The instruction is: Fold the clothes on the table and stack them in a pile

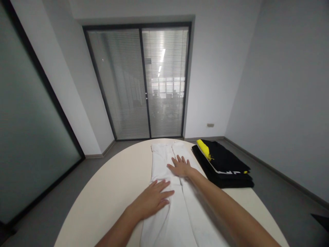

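A white garment [177,216], folded into a long strip, lies along the table from its far edge towards me. Its kind I cannot make out; a seam or fold line runs lengthwise down it. On its left side rests my left hand [154,199], open, fingers spread and pointing right. Farther off, my right hand [180,167] lies flat on the cloth with its fingers apart, near the far end. Neither hand grips anything. Parts of the cloth are hidden under both hands and my right forearm.
A stack of folded black clothes [223,157] with yellow and white print sits on the right of the round cream table [115,192]. Beyond the table stand a dark-framed glass door with blinds [164,113] and pale walls. A glass panel [28,120] is at left.
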The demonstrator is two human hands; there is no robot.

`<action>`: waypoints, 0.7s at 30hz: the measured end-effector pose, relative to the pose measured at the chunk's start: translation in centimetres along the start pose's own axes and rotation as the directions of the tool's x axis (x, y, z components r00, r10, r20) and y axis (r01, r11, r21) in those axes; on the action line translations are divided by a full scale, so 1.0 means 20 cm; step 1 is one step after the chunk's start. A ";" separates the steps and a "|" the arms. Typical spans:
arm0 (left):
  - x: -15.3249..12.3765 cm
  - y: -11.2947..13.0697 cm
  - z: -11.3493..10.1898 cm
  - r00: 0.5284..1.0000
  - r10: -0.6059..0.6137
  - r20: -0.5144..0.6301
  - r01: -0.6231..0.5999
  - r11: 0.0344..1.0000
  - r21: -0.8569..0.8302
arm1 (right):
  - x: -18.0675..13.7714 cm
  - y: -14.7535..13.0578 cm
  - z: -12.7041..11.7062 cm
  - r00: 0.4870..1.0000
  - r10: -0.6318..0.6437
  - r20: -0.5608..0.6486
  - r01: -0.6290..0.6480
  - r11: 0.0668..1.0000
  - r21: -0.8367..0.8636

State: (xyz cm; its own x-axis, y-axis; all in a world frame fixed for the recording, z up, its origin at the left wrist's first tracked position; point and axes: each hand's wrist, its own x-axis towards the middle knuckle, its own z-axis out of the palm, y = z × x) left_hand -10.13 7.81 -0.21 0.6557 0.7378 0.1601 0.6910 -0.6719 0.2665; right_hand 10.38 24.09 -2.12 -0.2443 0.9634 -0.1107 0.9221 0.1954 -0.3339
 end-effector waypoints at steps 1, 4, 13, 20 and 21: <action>0.00 -0.02 0.00 1.000 -0.016 -0.004 0.016 1.000 0.025 | 0.01 0.00 0.02 1.000 0.010 0.002 -0.010 1.000 0.001; 0.01 -0.09 0.03 0.998 -0.061 -0.028 0.063 0.996 0.065 | 0.06 -0.02 0.06 0.999 0.034 -0.024 -0.034 0.999 -0.008; -0.02 -0.06 -0.04 0.986 -0.123 -0.109 0.132 0.988 0.083 | 0.23 -0.09 0.06 0.986 0.111 -0.122 -0.114 0.993 -0.020; -0.10 0.13 -0.19 0.936 -0.330 0.122 0.319 0.942 0.101 | 0.17 -0.03 0.00 0.963 -0.094 -0.252 0.120 0.989 0.088; -0.11 0.14 -0.21 0.921 -0.353 0.163 0.340 0.935 0.100 | 0.14 -0.01 -0.01 0.953 -0.142 -0.267 0.173 0.980 0.097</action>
State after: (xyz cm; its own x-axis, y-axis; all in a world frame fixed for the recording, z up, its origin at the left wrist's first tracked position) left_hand -10.91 4.47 4.13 0.4102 0.9064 -0.1015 0.8996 -0.3838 0.2082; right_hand 9.48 26.82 -2.18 -0.2835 0.9396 0.1918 0.8325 0.3404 -0.4370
